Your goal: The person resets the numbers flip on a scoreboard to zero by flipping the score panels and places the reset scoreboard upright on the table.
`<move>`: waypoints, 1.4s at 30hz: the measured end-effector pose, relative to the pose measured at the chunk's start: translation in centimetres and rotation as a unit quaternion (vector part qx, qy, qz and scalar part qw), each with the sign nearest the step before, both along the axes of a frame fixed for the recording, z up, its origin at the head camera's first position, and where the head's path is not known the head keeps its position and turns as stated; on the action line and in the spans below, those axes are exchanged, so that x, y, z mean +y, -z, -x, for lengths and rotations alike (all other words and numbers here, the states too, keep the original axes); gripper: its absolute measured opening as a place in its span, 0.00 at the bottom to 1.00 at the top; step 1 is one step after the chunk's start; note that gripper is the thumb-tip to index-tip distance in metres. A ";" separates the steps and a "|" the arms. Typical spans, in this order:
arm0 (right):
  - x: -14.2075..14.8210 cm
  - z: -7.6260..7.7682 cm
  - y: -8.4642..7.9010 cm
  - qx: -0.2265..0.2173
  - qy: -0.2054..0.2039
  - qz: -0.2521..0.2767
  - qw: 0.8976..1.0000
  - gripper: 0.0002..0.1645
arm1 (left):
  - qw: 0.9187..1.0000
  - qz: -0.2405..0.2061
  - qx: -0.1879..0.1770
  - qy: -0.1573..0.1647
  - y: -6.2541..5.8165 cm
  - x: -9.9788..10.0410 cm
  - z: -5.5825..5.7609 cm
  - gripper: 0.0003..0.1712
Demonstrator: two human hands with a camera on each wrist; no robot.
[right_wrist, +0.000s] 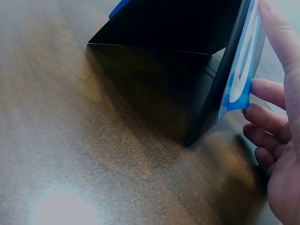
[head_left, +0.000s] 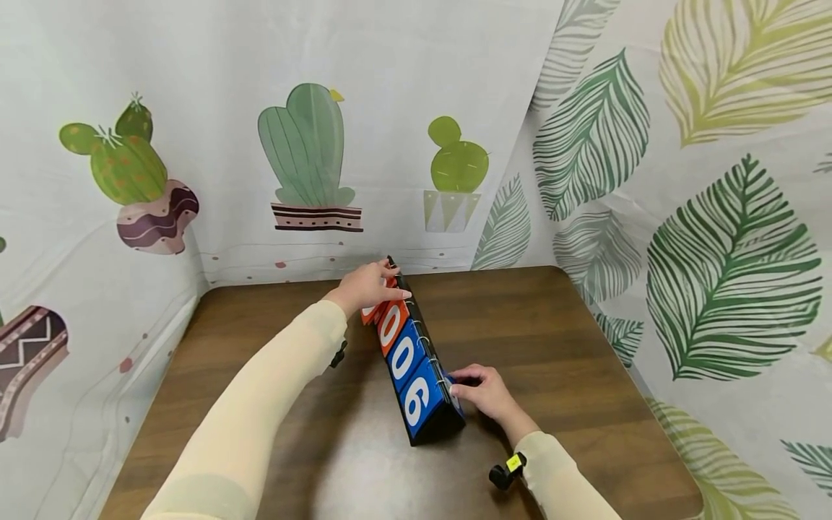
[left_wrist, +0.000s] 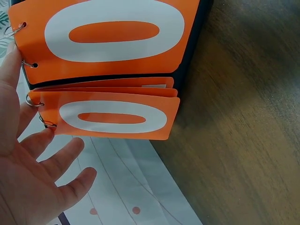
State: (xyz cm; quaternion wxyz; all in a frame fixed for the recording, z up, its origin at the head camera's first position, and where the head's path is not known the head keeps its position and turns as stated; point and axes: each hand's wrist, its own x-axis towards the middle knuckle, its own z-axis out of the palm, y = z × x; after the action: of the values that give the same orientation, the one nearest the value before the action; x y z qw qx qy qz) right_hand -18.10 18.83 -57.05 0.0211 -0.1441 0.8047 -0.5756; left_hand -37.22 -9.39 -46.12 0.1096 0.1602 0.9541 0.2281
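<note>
Your left hand (head_left: 369,284), fingers spread, touches the far end of the scoreboard (head_left: 404,357); your right hand (head_left: 487,396) pinches a blue card (right_wrist: 240,86) at the near end. The scoreboard stands around mid bench (head_left: 533,325), long axis running away from you and slightly left, one numbered side facing left. Your left sleeve (head_left: 260,404) lies left of it; cactus-print cloth (head_left: 221,144) hangs beyond

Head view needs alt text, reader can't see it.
A left hand and right hand touch, respectively, the far and near ends of a tent-shaped flip scoreboard with orange and blue number cards, standing on a brown table. Plant-printed cloth hangs behind.
</note>
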 end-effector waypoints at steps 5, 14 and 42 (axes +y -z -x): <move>-0.2 -0.1 -0.2 -0.020 0.030 0.002 0.999 0.16 | 1.000 -0.007 -0.004 -0.005 -0.1 -0.2 0.0 0.51; 0.4 1.0 1.2 -0.070 0.086 -0.023 0.994 0.12 | 1.000 -0.012 -0.003 -0.003 -0.2 -0.1 -0.4 0.49; 2.4 -1.1 -3.2 -0.318 0.140 0.457 0.819 0.35 | 1.000 -0.019 -0.009 0.001 0.2 -0.3 -0.4 0.50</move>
State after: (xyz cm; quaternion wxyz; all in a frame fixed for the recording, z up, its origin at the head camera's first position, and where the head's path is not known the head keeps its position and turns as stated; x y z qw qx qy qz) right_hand -17.02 21.20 -53.81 0.1266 0.1684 0.4097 -0.8876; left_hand -36.82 -9.70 -46.28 0.1151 0.1614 0.9484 0.2475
